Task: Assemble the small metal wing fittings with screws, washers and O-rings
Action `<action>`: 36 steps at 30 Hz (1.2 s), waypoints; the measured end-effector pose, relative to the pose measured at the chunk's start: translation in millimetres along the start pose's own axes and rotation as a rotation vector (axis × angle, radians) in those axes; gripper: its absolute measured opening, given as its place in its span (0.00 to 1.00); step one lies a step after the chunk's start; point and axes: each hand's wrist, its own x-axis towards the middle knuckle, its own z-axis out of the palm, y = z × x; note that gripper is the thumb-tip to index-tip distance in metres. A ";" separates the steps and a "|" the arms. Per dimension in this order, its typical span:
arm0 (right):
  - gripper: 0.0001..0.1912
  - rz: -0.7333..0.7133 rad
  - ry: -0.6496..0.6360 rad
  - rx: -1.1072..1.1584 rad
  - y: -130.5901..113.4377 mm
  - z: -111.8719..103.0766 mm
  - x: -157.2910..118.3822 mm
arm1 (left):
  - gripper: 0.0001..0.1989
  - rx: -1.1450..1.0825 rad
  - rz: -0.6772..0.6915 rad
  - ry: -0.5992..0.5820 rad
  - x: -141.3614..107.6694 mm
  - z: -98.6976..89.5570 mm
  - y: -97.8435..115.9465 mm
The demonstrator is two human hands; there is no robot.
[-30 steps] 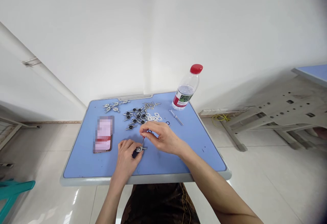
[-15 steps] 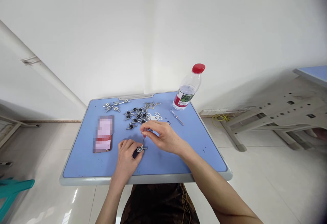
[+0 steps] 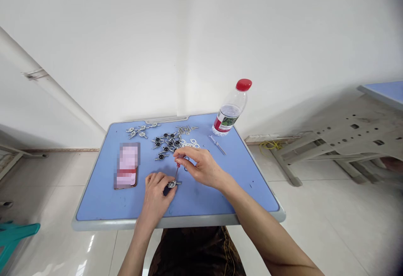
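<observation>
Holding a small metal fitting (image 3: 171, 184) in the left hand (image 3: 154, 196), the person works just behind the front edge of the blue tabletop (image 3: 126, 224). The left fingers (image 3: 159, 179) curl closed around the fitting, partly covering it. The right fingers (image 3: 185, 154) pinch narrowly on a slender red-handled screwdriver (image 3: 177, 171), held upright with its lower end at the fitting in the right hand (image 3: 203, 169). Work in hand is limited to this one fitting; whether it is complete cannot be determined from this view. Beyond the fitting lies a cluster of dark-centred metal parts (image 3: 165, 143), which appear numerous, though their finished or unfinished state cannot be told at this size. Farther left of that cluster is a group of small winged metal pieces (image 3: 137, 132), and to its right are flat metal gaskets (image 3: 192, 143). The right hand overhangs the nearest parts and conceals some of them. Farther right of the fitting lie a slim metal tool (image 3: 217, 145) and a water bottle with a red cap (image 3: 228, 114). To the left of the fitting lies a phone with a pixelated surface (image 3: 127, 166).
</observation>
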 end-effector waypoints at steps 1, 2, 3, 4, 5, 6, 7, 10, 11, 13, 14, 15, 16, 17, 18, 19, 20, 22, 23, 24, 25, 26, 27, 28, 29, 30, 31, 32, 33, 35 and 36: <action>0.06 -0.008 0.001 0.005 -0.2 0.2 -0.1 | 0.04 -0.002 0.002 0.002 -0.1 0.2 -0.2; 0.06 -0.016 0.000 0.010 -0.5 0.4 -0.3 | 0.04 -0.003 0.004 0.004 -0.1 0.2 -0.3; 0.06 -0.023 -0.002 0.013 -0.7 0.5 -0.3 | 0.04 -0.003 0.006 0.006 -0.1 0.3 -0.3; 0.06 -0.026 -0.004 0.015 -1.0 0.5 -0.4 | 0.04 -0.003 0.008 0.006 0.0 0.2 -0.3; 0.06 -0.028 -0.007 0.015 -1.3 0.4 -0.3 | 0.04 -0.004 0.009 0.005 0.0 0.1 -0.3; 0.06 -0.029 -0.011 0.015 -1.4 0.0 -0.2 | 0.04 -0.005 0.009 0.003 0.1 0.0 -0.3; 0.06 -0.031 -0.018 0.014 -1.6 -0.6 -0.1 | 0.04 -0.006 0.009 0.001 0.2 0.0 -0.2; 0.06 -0.034 -0.054 0.006 -1.9 -3.3 0.3 | 0.04 -0.010 0.010 -0.005 0.2 -0.1 -0.2; 0.06 -0.038 -0.067 0.000 -2.0 -4.3 0.5 | 0.04 -0.010 0.011 -0.004 0.2 -0.1 -0.3; 0.07 -0.053 -0.090 -0.015 -2.6 -5.7 0.8 | 0.04 -0.006 0.015 -0.001 -0.1 0.0 -0.7; 0.07 -0.069 -0.097 -0.023 -3.1 -5.9 1.0 | 0.04 -0.002 0.017 0.000 -0.2 -0.1 -1.0; 0.07 -0.089 -0.104 -0.033 -3.8 -5.6 1.1 | 0.04 0.001 0.020 -0.002 -0.3 -0.1 -1.3; 0.06 -0.111 -0.110 -0.045 -4.6 -4.9 1.3 | 0.04 0.003 0.023 -0.005 -0.4 -0.3 -1.7; 0.06 -0.131 -0.112 -0.055 -5.4 -3.8 1.5 | 0.04 0.002 0.024 -0.011 -0.4 -0.4 -2.0; 0.06 -0.148 -0.111 -0.065 -6.4 -2.4 1.6 | 0.05 -0.001 0.023 -0.017 -0.4 -0.6 -2.4; 0.07 -0.158 -0.107 -0.073 -7.4 -0.8 1.7 | 0.05 -0.006 0.020 -0.023 -0.4 -0.8 -2.7; 0.07 -0.162 -0.100 -0.079 -8.4 1.1 1.7 | 0.05 -0.010 0.017 -0.028 -0.4 -0.9 -3.0; 0.06 -0.155 -0.076 -0.088 -10.3 4.7 1.5 | 0.05 -0.008 0.012 -0.033 -0.5 -0.9 -3.3; 0.06 -0.150 -0.062 -0.093 -11.2 6.4 1.2 | 0.05 -0.004 0.011 -0.034 -0.6 -0.9 -3.4; 0.06 -0.142 -0.047 -0.100 -12.1 7.9 0.9 | 0.05 0.001 0.010 -0.034 -0.7 -0.7 -3.4; 0.05 -0.129 -0.033 -0.108 -13.0 9.2 0.5 | 0.05 0.004 0.010 -0.034 -0.8 -0.6 -3.3; 0.05 -0.115 -0.022 -0.117 -13.7 10.1 0.2 | 0.05 0.006 0.010 -0.032 -0.9 -0.4 -3.2; 0.05 -0.102 -0.012 -0.129 -14.4 10.8 -0.2 | 0.05 0.006 0.010 -0.031 -1.0 -0.3 -2.9; 0.05 -0.087 -0.004 -0.140 -14.9 11.2 -0.5 | 0.05 0.005 0.011 -0.030 -1.0 -0.2 -2.7; 0.05 -0.074 0.002 -0.148 -15.2 11.5 -0.8 | 0.05 0.005 0.012 -0.028 -1.0 -0.1 -2.4; 0.05 -0.064 0.007 -0.154 -15.3 11.7 -1.1 | 0.04 0.005 0.013 -0.026 -1.0 0.0 -2.1; 0.04 -0.056 0.012 -0.156 -15.1 11.8 -1.4 | 0.04 0.006 0.014 -0.022 -1.0 0.0 -1.9; 0.04 -0.049 0.015 -0.156 -14.6 11.9 -1.5 | 0.04 0.007 0.016 -0.019 -1.0 0.0 -1.8; 0.04 -0.046 0.015 -0.154 -13.9 11.9 -1.6 | 0.04 0.007 0.018 -0.017 -1.0 0.1 -1.7; 0.03 -0.054 0.016 -0.125 -11.7 11.6 -1.5 | 0.04 0.005 0.023 -0.015 -1.0 0.1 -1.8; 0.03 -0.061 0.025 -0.090 -10.4 11.0 -1.2 | 0.04 0.003 0.024 -0.016 -1.0 0.0 -1.9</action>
